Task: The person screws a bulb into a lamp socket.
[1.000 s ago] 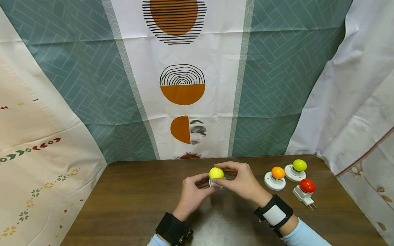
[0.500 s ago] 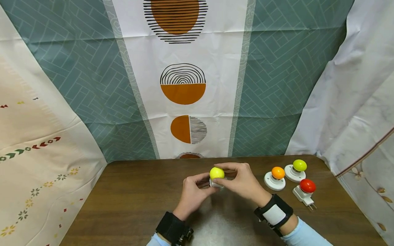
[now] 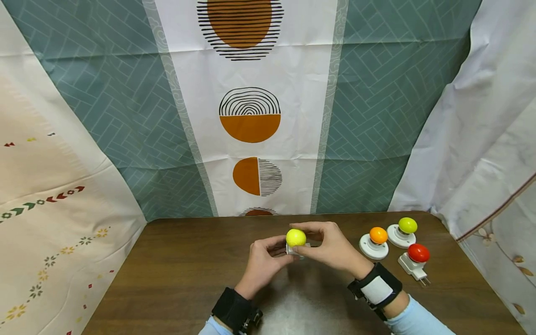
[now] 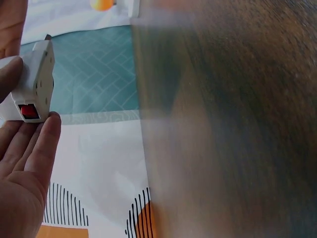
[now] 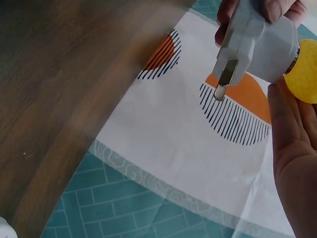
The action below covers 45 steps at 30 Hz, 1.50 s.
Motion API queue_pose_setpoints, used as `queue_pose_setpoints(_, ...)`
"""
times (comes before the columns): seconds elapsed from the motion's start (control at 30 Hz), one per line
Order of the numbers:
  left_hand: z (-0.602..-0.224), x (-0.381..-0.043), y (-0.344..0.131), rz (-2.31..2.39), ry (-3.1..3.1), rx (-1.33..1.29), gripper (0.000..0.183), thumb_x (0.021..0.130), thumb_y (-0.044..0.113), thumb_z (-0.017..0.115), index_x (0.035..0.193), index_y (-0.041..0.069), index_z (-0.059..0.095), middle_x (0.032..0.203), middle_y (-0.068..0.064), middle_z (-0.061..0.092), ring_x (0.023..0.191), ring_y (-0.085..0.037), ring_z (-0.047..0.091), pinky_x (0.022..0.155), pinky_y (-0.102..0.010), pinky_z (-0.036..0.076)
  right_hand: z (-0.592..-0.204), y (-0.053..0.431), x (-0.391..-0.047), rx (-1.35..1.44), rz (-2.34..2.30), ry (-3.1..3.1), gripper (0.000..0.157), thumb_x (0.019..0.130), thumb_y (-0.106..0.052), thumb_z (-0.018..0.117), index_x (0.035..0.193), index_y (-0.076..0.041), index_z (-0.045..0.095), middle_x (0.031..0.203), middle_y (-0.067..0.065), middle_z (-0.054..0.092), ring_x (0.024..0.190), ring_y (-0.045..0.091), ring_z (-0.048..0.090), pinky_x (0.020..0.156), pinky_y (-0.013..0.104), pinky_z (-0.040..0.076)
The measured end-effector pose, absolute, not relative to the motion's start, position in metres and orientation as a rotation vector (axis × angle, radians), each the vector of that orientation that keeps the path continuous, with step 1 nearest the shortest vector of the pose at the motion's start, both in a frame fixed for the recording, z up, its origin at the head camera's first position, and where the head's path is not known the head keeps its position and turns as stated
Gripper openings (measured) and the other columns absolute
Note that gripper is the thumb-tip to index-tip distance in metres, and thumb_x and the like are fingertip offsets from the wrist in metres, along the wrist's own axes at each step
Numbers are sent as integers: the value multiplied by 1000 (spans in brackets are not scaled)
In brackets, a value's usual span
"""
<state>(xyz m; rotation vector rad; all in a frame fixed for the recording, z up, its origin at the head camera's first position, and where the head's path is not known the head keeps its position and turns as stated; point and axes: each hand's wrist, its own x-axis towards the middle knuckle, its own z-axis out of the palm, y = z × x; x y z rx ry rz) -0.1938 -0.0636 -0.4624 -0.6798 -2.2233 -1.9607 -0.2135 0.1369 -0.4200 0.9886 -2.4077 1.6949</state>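
Note:
Above the brown table, my left hand (image 3: 261, 264) grips a white plug-in lamp holder (image 3: 291, 249). A red rocker switch (image 4: 28, 111) shows on the holder's end in the left wrist view, and a metal plug prong (image 5: 220, 92) shows in the right wrist view. A round yellow light bulb (image 3: 296, 237) sits at the holder's mouth. My right hand (image 3: 328, 244) pinches this bulb, fingers behind it and thumb in front. A thin metal band shows between bulb and holder in the right wrist view; how far the bulb is screwed in is hidden.
On the right of the table (image 3: 176, 274) stand an orange bulb (image 3: 378, 235) and a green bulb (image 3: 408, 225), each on a round white base. Nearer lies a red bulb (image 3: 418, 253) in a white plug-in holder. Patterned cloths (image 3: 368, 116) hang behind and at both sides.
Both hands keep nearly the same place with the holder and the bulb. My right wrist has shifted slightly to the right.

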Motion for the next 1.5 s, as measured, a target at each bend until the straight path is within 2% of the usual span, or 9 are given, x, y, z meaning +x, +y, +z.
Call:
queue_pose_setpoints(0.27, -477, -200, -64, -1905, -2247, -679, 45, 74, 20, 78, 116, 16, 63, 108, 1, 64, 94, -16, 61, 79, -36, 48, -416, 132, -206, 841, 1691, -2415, 44, 71, -19, 80, 112, -13, 65, 105, -3, 64, 93, 16, 62, 74, 34, 50)
queue_pose_setpoints(0.5, -453, -186, -59, -1821, -2215, -654, 42, 74, 13, 77, 113, 9, 65, 104, -3, 65, 91, -20, 63, 76, -41, 49, -419, 124, -200, 682, 1711, -2301, 40, 68, -26, 82, 106, -20, 68, 99, -4, 66, 83, 18, 64, 69, 39, 51)
queue_pose_setpoints(0.8, -451, -184, -62, -1905, -2212, -698, 41, 76, 11, 74, 115, 4, 63, 107, -6, 64, 94, -20, 62, 78, -35, 49, -413, 124, -196, 711, 1733, -2339, 42, 68, -21, 82, 107, -16, 66, 101, -1, 65, 86, 18, 63, 73, 39, 51)
queue_pose_setpoints(1.03, -454, -188, -64, -1944, -2224, -716, 44, 76, 7, 74, 118, 5, 61, 110, -8, 62, 97, -23, 61, 81, -46, 47, -395, 126, -189, 756, 1740, -2386, 43, 69, -16, 81, 108, -14, 65, 105, 5, 64, 89, 25, 62, 75, 47, 49)
queue_pose_setpoints(1.23, -470, -197, -65, -1926, -2244, -685, 47, 75, 14, 76, 119, 9, 61, 110, -4, 62, 97, -20, 61, 80, -44, 47, -412, 133, -203, 830, 1636, -2436, 51, 69, -25, 81, 115, -19, 62, 112, -1, 62, 98, 13, 59, 82, 41, 47)
queue_pose_setpoints(1.33, -477, -201, -67, -1892, -2260, -676, 47, 75, 21, 76, 120, 14, 61, 111, 0, 62, 97, -17, 60, 80, -40, 47, -422, 138, -211, 884, 1599, -2458, 56, 68, -29, 82, 119, -22, 60, 116, -5, 60, 103, 11, 57, 86, 37, 45)
queue_pose_setpoints(1.5, -479, -204, -68, -1853, -2277, -671, 48, 73, 27, 77, 119, 19, 62, 111, 5, 62, 98, -14, 60, 81, -39, 47, -429, 144, -214, 957, 1555, -2498, 60, 68, -33, 81, 123, -21, 59, 116, -11, 59, 106, 10, 56, 86, 34, 45)
